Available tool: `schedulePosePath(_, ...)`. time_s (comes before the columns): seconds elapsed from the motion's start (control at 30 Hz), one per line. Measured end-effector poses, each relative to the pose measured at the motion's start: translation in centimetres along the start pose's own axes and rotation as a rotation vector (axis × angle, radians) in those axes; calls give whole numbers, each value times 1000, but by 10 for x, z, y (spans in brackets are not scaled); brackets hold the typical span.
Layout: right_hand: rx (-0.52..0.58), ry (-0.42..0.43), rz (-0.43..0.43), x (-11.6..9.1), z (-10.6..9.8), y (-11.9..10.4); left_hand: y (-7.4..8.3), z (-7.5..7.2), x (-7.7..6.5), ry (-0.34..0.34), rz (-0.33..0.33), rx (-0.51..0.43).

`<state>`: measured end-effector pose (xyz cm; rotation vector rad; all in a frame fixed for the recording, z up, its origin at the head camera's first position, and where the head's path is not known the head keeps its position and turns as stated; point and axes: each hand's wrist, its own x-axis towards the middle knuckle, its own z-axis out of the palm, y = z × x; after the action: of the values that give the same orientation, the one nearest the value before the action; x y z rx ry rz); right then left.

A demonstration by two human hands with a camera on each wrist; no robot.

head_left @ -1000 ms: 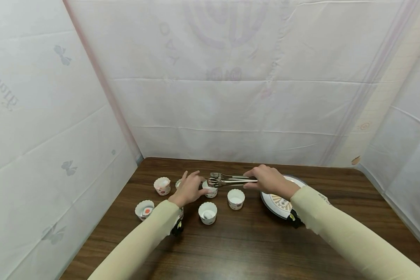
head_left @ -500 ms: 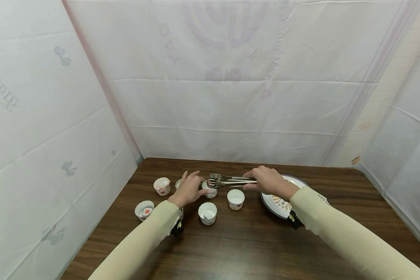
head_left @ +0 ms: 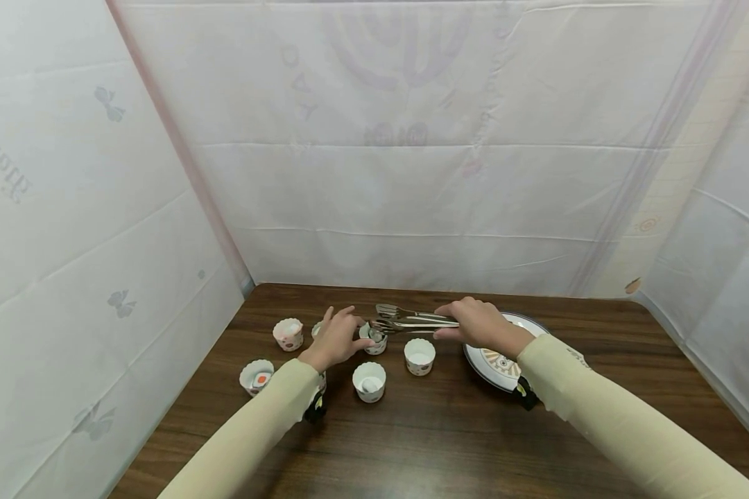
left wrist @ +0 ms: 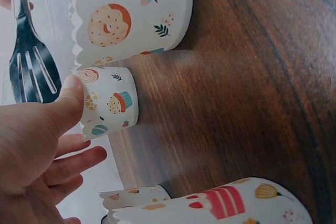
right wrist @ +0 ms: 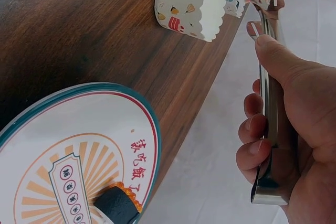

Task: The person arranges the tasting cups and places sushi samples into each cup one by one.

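Note:
My left hand (head_left: 333, 341) is at a patterned paper baking cup (left wrist: 116, 109), thumb on the near side of its scalloped rim and index finger reaching round the far side. In my right hand (head_left: 482, 326) I hold metal food tongs (right wrist: 278, 179) by the handle, fingers curled round them. Their slotted ends, spread apart, hover at the rim of that same cup. Something small, dark and whitish shows inside the cup in the head view. A black sushi piece with orange topping (right wrist: 116, 203) lies on the round printed plate (head_left: 524, 320), partly beneath my right arm.
Several more paper cups stand around: one with pinkish-white contents (head_left: 288, 335), one with a white-and-orange piece (head_left: 256, 378), one with a whitish piece (head_left: 369, 382), and another (head_left: 420, 357) nearer the plate. Cloth walls surround the wooden table (head_left: 449, 443).
The tongs' ends have spread wider and lifted slightly at the upper arm. A small piece now shows down in the cup beneath them. Both hands stay almost in place.

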<state>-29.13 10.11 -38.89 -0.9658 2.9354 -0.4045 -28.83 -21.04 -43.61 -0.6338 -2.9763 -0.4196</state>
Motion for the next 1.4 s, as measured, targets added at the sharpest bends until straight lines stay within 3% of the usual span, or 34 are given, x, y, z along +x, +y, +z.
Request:
schedulePosePath(0.5, 3, 27, 9, -2, 1, 7, -4, 1, 2, 0, 5, 9)
schedulePosePath(1.03, -15, 87, 0, -26, -8, 32, -5, 1, 3, -6, 27, -13)
schedulePosePath(1.4, -18, 72, 121, -52, -18, 57, 11, -8, 2, 33, 59, -76)
